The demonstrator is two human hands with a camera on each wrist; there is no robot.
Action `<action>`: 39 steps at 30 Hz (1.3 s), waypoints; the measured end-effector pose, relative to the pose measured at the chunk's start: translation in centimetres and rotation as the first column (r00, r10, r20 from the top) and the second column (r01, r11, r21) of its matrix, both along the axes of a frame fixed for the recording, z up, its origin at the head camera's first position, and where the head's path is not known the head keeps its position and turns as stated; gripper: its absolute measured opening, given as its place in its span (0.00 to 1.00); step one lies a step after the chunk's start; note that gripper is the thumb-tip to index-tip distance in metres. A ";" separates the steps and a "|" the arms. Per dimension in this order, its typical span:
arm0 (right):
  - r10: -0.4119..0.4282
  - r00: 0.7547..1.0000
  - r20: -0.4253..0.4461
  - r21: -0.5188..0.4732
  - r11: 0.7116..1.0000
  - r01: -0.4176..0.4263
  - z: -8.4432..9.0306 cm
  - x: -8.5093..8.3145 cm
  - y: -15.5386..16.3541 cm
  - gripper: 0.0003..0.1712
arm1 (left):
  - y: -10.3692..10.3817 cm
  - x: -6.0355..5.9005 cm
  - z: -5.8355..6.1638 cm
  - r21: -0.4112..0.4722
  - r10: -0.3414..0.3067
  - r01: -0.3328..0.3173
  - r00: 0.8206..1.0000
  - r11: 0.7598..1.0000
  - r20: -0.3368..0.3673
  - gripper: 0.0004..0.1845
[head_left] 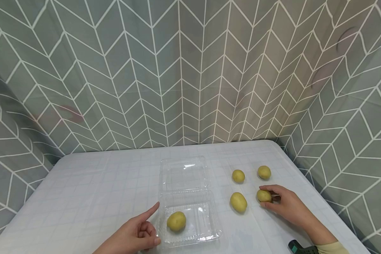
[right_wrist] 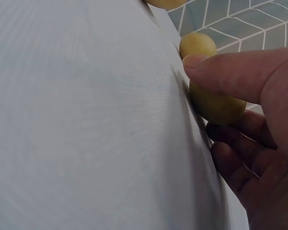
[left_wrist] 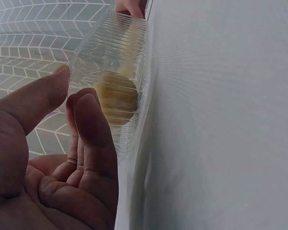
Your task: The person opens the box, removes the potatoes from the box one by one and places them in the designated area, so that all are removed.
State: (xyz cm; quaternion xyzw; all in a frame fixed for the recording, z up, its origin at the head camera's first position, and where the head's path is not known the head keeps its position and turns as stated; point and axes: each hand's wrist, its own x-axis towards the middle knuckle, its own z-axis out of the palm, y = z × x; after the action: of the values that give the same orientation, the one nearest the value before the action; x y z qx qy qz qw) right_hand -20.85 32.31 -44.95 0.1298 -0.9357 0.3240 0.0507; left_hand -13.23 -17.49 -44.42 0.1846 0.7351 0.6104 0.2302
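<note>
A clear plastic clamshell container lies open in the middle of the table, its lid folded back. One yellow potato sits in its tray and shows through the ribbed wall. My left hand rests against the tray's left side, with the index finger straight along the wall, the thumb at the front corner and the other fingers curled. My right hand grips a small potato on the table, with the thumb over that potato and the fingers curled beneath it.
Three more potatoes lie loose on the white cloth right of the container: one beside my right hand and two farther back. Patterned grey curtains close in the table on three sides. The table's right edge runs close to my right hand.
</note>
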 end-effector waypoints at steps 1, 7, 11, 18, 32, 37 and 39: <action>-0.003 1.000 0.001 0.003 1.000 0.003 0.0 0.0 0.0 0.28 | 0.0 0.0 0.0 -0.004 0.003 -0.003 1.000 1.000 0.004 0.49; -0.001 1.000 -0.011 0.002 1.000 0.001 0.0 0.1 0.0 0.28 | 0.0 0.0 0.2 -0.019 0.011 -0.011 1.000 1.000 0.009 0.49; 0.003 1.000 -0.012 -0.002 1.000 -0.003 -0.1 0.1 0.1 0.29 | 0.0 0.1 0.3 -0.023 0.017 -0.016 1.000 1.000 0.017 0.49; -0.005 1.000 0.001 -0.009 1.000 0.005 0.0 0.3 0.0 0.31 | 0.0 0.1 0.3 -0.029 0.021 -0.020 1.000 0.999 0.020 0.49; 0.030 0.995 -0.099 -0.039 0.999 -0.034 1.2 0.6 0.1 0.31 | 0.0 0.1 0.3 -0.026 0.008 -0.008 1.000 1.000 0.007 0.49; 0.048 0.987 -0.152 -0.033 0.998 -0.054 1.7 0.5 0.0 0.31 | 0.0 0.1 0.3 -0.035 0.016 -0.015 1.000 0.999 0.018 0.49; 0.052 0.986 -0.159 -0.017 0.998 -0.055 2.2 0.5 -0.2 0.32 | 0.0 0.0 0.3 -0.038 0.013 -0.013 1.000 0.999 0.019 0.49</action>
State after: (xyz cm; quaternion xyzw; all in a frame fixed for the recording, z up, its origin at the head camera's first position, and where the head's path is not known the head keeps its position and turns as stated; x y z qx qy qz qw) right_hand -20.30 32.15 -42.80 0.1799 -0.9214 0.3238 0.1178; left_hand -13.24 -17.49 -44.14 0.1696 0.7455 0.5996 0.2367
